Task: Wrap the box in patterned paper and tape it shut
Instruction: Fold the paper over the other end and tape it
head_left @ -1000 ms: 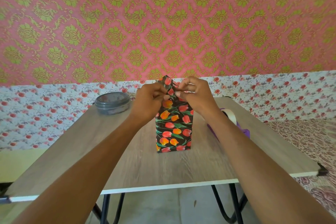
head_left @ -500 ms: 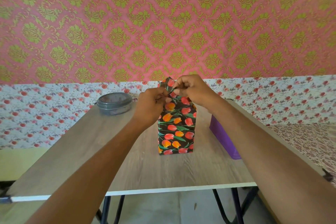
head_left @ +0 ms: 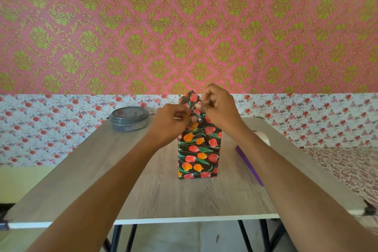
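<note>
Pinching the pointed top flap of the black paper with red and orange tulips (head_left: 190, 98), the fingers (head_left: 205, 96) of the right hand (head_left: 221, 108) are curled in tight, with the thumb pressed on the paper. The fingers (head_left: 184, 115) of the left hand (head_left: 170, 124) are curled too and pinch the same paper just below, close to the right fingertips. A small shiny spot sits between the two hands; it may be clear tape, but it is too small to tell. The paper covers a tall box (head_left: 198, 155), which stands upright near the middle of a light wooden table (head_left: 81, 180). A round grey tub with a lid (head_left: 129, 118) sits at the far left of the table, well apart from the box. To the right of the box, partly hidden by the right arm, lie a flat purple thing (head_left: 248, 161) and a white roll (head_left: 263, 139). Behind the table is a pink wall with green shapes (head_left: 143, 26).
</note>
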The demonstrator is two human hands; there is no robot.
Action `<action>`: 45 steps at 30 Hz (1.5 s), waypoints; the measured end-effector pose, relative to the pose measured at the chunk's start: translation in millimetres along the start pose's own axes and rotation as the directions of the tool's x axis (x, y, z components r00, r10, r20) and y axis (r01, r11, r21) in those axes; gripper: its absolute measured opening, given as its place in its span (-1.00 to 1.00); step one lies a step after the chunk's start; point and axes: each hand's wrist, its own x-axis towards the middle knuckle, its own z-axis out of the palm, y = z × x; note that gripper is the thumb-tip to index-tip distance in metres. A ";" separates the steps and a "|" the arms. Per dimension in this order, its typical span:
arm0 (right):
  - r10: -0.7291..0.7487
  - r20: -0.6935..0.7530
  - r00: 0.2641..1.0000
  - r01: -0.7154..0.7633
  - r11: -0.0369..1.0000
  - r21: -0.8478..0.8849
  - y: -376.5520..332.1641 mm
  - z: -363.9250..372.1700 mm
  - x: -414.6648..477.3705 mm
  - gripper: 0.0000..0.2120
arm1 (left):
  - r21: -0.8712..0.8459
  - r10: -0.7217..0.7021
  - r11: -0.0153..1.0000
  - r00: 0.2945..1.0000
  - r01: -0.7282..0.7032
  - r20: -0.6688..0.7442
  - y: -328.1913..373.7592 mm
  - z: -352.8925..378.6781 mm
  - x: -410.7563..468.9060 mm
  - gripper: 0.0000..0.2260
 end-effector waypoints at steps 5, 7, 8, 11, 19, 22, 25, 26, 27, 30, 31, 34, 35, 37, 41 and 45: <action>0.066 -0.063 0.996 -0.060 0.993 0.099 -2.7 3.8 -11.5 -0.78 | 0.060 0.010 0.998 0.996 -0.005 -0.084 -2.1 -1.0 -2.2 -0.92; 0.157 -0.009 0.988 -0.153 0.973 0.174 -0.4 0.0 -15.9 -0.76 | 0.064 0.011 0.998 0.996 -0.006 -0.085 -2.8 0.3 -2.0 -0.92; 0.192 0.025 0.981 -0.193 0.959 0.206 2.6 -2.8 -18.0 -0.77 | 0.060 0.011 0.998 0.997 -0.007 -0.079 -3.1 0.8 -1.8 -0.89; 0.234 0.048 0.971 -0.238 0.933 0.271 12.7 -6.3 -24.3 -0.85 | 0.050 0.012 0.999 0.998 -0.009 -0.060 -3.8 2.5 -0.3 -0.86; 0.233 -0.040 0.972 -0.207 0.921 0.329 19.1 0.7 -29.0 -0.87 | 0.039 0.158 0.987 0.986 -0.156 -0.058 16.1 2.2 -0.4 -0.91; 0.200 -0.082 0.976 -0.162 0.927 0.337 20.5 4.1 -31.1 -0.86 | 0.075 0.161 0.985 0.984 -0.155 -0.077 17.8 4.1 7.0 -0.88; 0.170 -0.111 0.979 -0.123 0.931 0.343 21.7 5.0 -32.9 -0.86 | 0.068 0.110 0.992 0.989 -0.104 -0.094 21.9 8.1 11.7 -0.85; 0.161 -0.115 0.980 -0.113 0.932 0.345 21.8 5.3 -33.6 -0.86 | 0.072 0.103 0.993 0.990 -0.096 -0.096 23.3 9.3 13.1 -0.84; 0.153 -0.118 0.981 -0.104 0.933 0.346 21.9 5.4 -34.3 -0.86 | 0.072 0.096 0.993 0.991 -0.090 -0.097 25.0 10.3 15.1 -0.84; 0.153 -0.106 0.983 -0.105 0.927 0.359 22.6 5.8 -35.3 -0.84 | 0.060 0.088 0.995 0.991 -0.083 -0.102 29.3 12.6 20.0 -0.84; 0.163 -0.097 0.982 -0.116 0.921 0.372 23.0 5.9 -35.2 -0.82 | 0.051 0.089 0.995 0.990 -0.084 -0.112 30.5 13.7 20.5 -0.83; 0.189 -0.077 0.979 -0.149 0.921 0.361 26.7 5.6 -35.0 -0.81 | 0.059 0.090 0.995 0.983 -0.082 -0.158 29.8 20.1 18.6 -0.84; 0.191 -0.071 0.979 -0.156 0.926 0.343 28.4 5.2 -34.8 -0.81 | 0.071 0.091 0.994 0.981 -0.080 -0.173 27.8 22.7 17.6 -0.85; 0.187 -0.048 0.981 -0.163 0.938 0.306 30.2 6.1 -34.8 -0.81 | 0.066 0.093 0.995 0.974 -0.081 -0.206 23.3 26.2 13.7 -0.86; 0.176 -0.023 0.984 -0.162 0.944 0.287 30.3 6.2 -36.5 -0.83 | 0.000 0.099 0.995 0.968 -0.101 -0.230 21.7 27.1 7.9 -0.88; 0.179 -0.041 0.983 -0.160 0.942 0.295 30.6 2.1 -37.1 -0.86 | -0.088 0.070 0.992 0.979 -0.088 -0.192 28.5 18.4 2.7 -0.90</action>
